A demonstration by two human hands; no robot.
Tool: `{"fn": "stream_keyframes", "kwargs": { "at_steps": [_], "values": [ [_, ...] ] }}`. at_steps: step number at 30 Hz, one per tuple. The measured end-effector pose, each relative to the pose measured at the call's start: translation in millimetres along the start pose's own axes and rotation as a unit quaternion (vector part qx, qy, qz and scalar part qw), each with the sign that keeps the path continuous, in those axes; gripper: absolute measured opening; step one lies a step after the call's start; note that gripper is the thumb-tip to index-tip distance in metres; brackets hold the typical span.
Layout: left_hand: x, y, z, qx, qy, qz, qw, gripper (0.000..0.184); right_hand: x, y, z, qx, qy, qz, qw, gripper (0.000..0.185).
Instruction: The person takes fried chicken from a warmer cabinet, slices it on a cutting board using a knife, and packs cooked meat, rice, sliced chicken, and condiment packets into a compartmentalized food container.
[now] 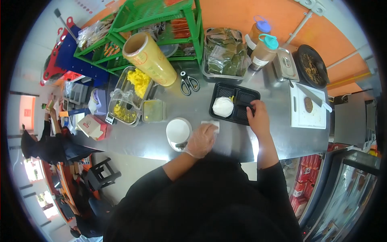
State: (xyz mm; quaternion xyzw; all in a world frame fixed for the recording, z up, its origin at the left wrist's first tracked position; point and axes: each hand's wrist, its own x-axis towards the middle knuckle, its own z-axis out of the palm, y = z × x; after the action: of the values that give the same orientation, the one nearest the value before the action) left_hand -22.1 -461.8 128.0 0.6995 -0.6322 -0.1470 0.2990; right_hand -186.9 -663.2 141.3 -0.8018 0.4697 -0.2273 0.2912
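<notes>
My left hand [201, 141] wears a clear plastic glove. Its fingers are curled over a small white sheet [216, 124], perhaps paper or cloth, lying on the steel counter. Just left of that hand is a round white kitchen scale [179, 131]. My bare right hand [259, 115] grips the right side of a black compartment tray [246, 95], thumb near the front rim. A white rounded mound [223, 107], apparently rice, fills the tray's front left compartment, with a bit of yellow behind it. The other compartments show bare black plastic.
Behind stand scissors [188, 83], a roll of wrap [150, 58], a container of yellow food [138, 82] and a box of leaves [225, 56]. On the right, a knife [308, 93] rests on a white cutting board [300, 117]. Other people are at far left.
</notes>
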Motion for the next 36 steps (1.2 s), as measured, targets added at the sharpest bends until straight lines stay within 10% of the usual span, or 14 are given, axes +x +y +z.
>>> {"fn": "stream_keyframes", "kwargs": {
  "at_steps": [6, 12, 22, 36],
  "values": [
    [150.2, -15.1, 0.2, -0.035, -0.008, -0.035, 0.999, 0.025, -3.8, 0.7, -15.1, 0.032, -0.032, -0.036, 0.998, 0.020],
    [231.3, -35.6, 41.7, 0.171, -0.356, -0.061, 0.917, 0.036, -48.3, 31.0, -37.4, 0.099, -0.097, -0.038, 0.990, 0.019],
    [231.1, -5.2, 66.3, 0.201, -0.266, -0.255, 0.908, 0.034, -101.5, 78.0, -61.8, 0.131, -0.095, 0.092, 0.982, 0.011],
    [215.7, -28.1, 39.8, 0.144, -0.191, -0.145, 0.960, 0.018, -115.6, 87.7, -55.1, 0.144, -0.113, 0.112, 0.977, 0.010]
  ]
}}
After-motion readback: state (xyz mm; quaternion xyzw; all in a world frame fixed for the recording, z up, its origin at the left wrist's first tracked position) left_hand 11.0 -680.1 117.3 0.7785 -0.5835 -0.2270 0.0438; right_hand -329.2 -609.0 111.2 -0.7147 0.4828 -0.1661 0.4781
